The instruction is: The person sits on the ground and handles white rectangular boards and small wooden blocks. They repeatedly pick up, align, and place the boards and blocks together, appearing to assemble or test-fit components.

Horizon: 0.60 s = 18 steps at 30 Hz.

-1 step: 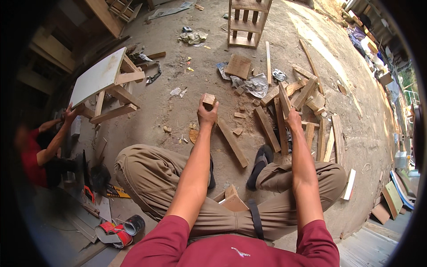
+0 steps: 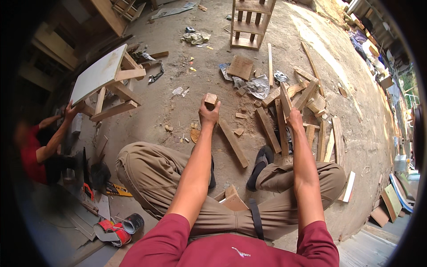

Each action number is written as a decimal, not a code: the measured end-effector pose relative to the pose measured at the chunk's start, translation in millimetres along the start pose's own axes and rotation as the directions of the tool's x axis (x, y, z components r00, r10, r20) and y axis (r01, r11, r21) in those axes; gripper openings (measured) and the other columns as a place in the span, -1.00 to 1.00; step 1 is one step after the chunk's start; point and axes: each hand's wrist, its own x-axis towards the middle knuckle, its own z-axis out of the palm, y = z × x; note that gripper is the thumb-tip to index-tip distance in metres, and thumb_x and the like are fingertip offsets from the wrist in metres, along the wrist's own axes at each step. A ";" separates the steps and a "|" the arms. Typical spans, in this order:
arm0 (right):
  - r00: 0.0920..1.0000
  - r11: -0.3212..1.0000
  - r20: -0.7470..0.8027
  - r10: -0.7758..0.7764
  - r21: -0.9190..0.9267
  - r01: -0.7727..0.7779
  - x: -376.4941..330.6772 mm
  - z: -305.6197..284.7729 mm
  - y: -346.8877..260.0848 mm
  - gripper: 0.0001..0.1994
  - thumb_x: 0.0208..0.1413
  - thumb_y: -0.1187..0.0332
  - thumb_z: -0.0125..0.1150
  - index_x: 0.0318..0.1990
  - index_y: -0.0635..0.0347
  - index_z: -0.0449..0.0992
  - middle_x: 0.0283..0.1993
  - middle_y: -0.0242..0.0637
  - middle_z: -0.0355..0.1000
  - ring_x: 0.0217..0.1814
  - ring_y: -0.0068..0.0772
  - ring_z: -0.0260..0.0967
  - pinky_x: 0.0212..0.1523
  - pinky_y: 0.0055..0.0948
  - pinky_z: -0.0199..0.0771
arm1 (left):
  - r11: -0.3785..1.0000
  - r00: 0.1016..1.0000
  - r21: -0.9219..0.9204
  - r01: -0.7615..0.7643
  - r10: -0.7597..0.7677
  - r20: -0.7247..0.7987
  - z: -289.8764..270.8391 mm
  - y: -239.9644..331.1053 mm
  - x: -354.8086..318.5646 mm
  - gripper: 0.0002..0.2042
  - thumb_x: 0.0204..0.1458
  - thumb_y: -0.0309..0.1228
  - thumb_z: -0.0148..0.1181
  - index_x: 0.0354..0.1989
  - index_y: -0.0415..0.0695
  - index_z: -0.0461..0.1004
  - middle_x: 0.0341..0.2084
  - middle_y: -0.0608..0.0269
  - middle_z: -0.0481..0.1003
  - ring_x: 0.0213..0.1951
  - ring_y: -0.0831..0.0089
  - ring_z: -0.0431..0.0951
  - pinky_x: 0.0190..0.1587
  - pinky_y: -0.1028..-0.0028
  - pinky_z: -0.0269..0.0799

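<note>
I sit on the dirt floor with my knees spread. My left hand (image 2: 208,115) is stretched forward and holds a small square wooden block (image 2: 210,99) upright above the ground. My right hand (image 2: 295,119) is closed around a narrow wooden slat (image 2: 284,103) that sticks out of a pile of offcuts. A longer plank (image 2: 233,142) lies flat on the floor between my two hands, close to my dark sandal (image 2: 261,165).
Loose slats and offcuts (image 2: 311,95) litter the floor to the right. A square board (image 2: 240,66) and a wooden rack (image 2: 251,22) stand further off. At the left, another person in red (image 2: 31,149) holds a tipped white-topped stool (image 2: 100,73). Red tape rolls (image 2: 111,231) lie near my left knee.
</note>
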 end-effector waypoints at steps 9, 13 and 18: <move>0.895 0.896 0.077 -0.440 -0.032 0.444 11.9 -121.0 -161.8 -0.80 0.01 0.58 0.04 -0.17 0.37 0.36 -0.24 0.23 0.47 -0.12 0.27 0.45 -0.11 0.03 0.44 | 0.994 0.976 -0.083 -0.077 0.058 -0.211 -41.4 63.3 17.3 -0.50 -0.14 -0.17 0.46 -0.12 -0.25 0.47 -0.31 0.05 0.59 -0.27 0.18 0.63 -0.21 0.29 0.52; 0.772 0.757 -0.113 -0.625 0.153 0.635 -27.9 -132.2 -257.5 -0.74 0.09 0.59 -0.04 -0.04 0.31 0.35 -0.13 0.16 0.47 -0.08 0.24 0.46 -0.08 0.01 0.45 | 0.949 0.955 -0.299 -0.103 0.011 -0.295 -58.2 97.0 34.2 -0.54 -0.11 -0.09 0.48 -0.20 -0.21 0.52 -0.34 0.26 0.57 -0.29 0.44 0.55 -0.15 0.44 0.45; 0.623 0.559 -0.279 -0.731 0.279 0.781 -73.7 -93.1 -328.1 -0.59 0.12 0.54 -0.03 0.17 0.28 0.26 -0.01 0.10 0.44 -0.11 0.22 0.48 -0.12 -0.01 0.52 | 0.877 0.930 -0.479 0.038 -0.207 -0.305 -100.8 131.9 29.7 -0.37 -0.11 0.06 0.46 -0.03 -0.21 0.48 -0.13 0.26 0.52 -0.08 0.45 0.48 0.03 0.41 0.37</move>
